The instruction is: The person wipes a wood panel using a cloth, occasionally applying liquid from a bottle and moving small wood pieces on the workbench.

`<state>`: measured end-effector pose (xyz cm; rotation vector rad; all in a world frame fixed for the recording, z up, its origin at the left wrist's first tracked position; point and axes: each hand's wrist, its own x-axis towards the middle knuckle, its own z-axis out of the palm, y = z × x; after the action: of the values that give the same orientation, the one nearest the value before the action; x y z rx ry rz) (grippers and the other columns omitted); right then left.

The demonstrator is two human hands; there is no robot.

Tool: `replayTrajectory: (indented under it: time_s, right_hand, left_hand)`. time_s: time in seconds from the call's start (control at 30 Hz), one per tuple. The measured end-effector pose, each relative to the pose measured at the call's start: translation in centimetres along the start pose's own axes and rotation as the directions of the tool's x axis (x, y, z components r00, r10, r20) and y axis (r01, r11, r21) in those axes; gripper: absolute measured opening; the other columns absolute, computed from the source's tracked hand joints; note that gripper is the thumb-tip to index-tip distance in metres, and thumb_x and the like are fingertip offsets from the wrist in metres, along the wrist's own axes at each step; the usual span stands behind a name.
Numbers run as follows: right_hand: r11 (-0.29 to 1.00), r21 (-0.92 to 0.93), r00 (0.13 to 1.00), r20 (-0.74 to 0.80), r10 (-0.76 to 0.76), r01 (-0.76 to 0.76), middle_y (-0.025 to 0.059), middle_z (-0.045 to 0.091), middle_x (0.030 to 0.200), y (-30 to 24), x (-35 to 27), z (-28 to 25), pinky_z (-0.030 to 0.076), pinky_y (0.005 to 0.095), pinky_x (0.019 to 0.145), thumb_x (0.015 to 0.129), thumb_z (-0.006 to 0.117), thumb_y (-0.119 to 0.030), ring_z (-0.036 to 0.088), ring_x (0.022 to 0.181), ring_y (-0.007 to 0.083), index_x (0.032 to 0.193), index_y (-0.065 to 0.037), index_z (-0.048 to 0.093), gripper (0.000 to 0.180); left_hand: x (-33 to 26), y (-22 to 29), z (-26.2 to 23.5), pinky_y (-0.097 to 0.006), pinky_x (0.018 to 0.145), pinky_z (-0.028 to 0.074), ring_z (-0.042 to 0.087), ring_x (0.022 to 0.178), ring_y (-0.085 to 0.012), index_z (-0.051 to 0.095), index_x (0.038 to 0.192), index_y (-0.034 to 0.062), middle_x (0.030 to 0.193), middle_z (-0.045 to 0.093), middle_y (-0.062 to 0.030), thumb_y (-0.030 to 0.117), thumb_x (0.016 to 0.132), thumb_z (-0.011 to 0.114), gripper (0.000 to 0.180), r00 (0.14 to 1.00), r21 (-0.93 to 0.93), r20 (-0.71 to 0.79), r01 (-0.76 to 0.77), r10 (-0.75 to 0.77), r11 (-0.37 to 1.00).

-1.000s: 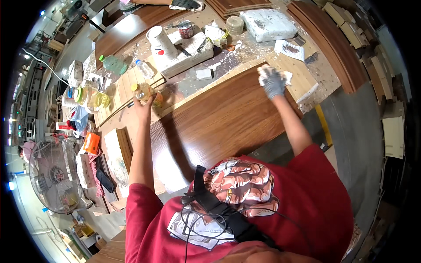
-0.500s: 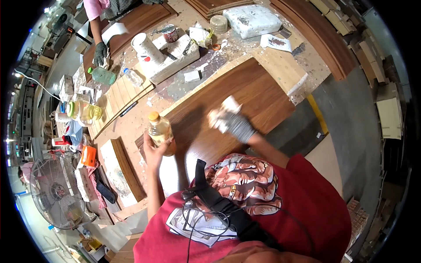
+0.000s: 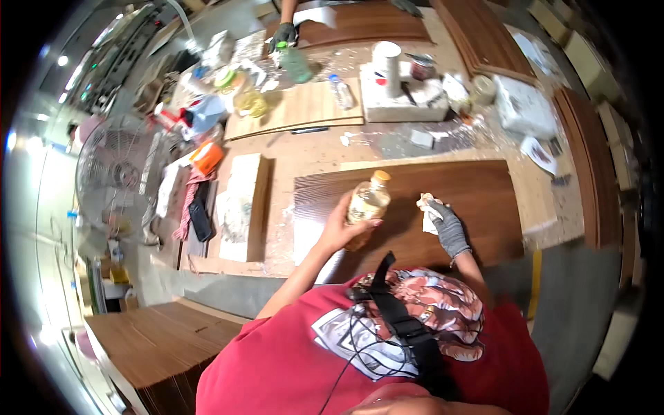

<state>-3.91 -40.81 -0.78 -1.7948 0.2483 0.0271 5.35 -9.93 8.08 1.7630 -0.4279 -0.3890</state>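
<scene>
My bare left hand (image 3: 346, 225) is wrapped round a clear plastic bottle (image 3: 368, 200) with an orange-yellow cap and yellowish liquid inside. It holds the bottle, slightly tilted, above the left half of a dark brown wood-grain panel (image 3: 477, 187). In a grey glove, my right hand (image 3: 449, 228) grips a crumpled whitish cloth (image 3: 430, 211) on or just over the panel's right half. Whether the cloth presses on the surface is hard to tell. My left palm is partly hidden behind the bottle.
Beyond the panel stand a white foam block (image 3: 404, 104) with a white cup, a green bottle (image 3: 296, 66) and a small clear bottle (image 3: 340, 93). A fan (image 3: 123, 173) is at left, a panel stack (image 3: 159, 342) behind it. Across the table, a person's gloved hand (image 3: 283, 34) touches a panel.
The view has turned and shifted, so the table sits differently. The cloth in my right hand now lies nearer to me on the panel. My left hand still holds the bottle.
</scene>
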Motion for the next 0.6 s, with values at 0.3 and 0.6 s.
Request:
replayTrajectory:
  time_s: [0.3,0.6]
  right_hand:
    - [0.836,-0.285,0.881,0.082,-0.466,0.469,0.0071,0.055,0.133,1.2,7.0,3.4,0.037,0.0347,0.112,0.107,0.037,-0.021,0.051,0.127,0.0207,0.137,-0.008,0.048,0.035]
    - [0.957,0.106,0.946,0.159,-0.283,0.269,0.0119,0.055,0.114,-1.2,7.5,5.3,0.037,0.0438,0.109,0.099,0.047,-0.035,0.052,0.118,0.029,0.122,-0.008,0.053,0.035]
  left_hand:
    - [-1.2,2.4,0.7,-0.041,0.097,0.054,0.069,0.116,-0.0325,0.051,0.143,0.0041,0.125,0.069,-0.02,0.036,0.075,0.089,0.084,0.985,0.166,0.108,0.117,-0.136,0.979]
    - [-1.2,6.0,1.6,-0.041,0.092,0.055,0.071,0.109,-0.0347,0.054,0.144,0.0079,0.118,0.072,-0.0213,0.033,0.076,0.084,0.078,0.958,0.546,0.117,0.16,-0.263,0.822]
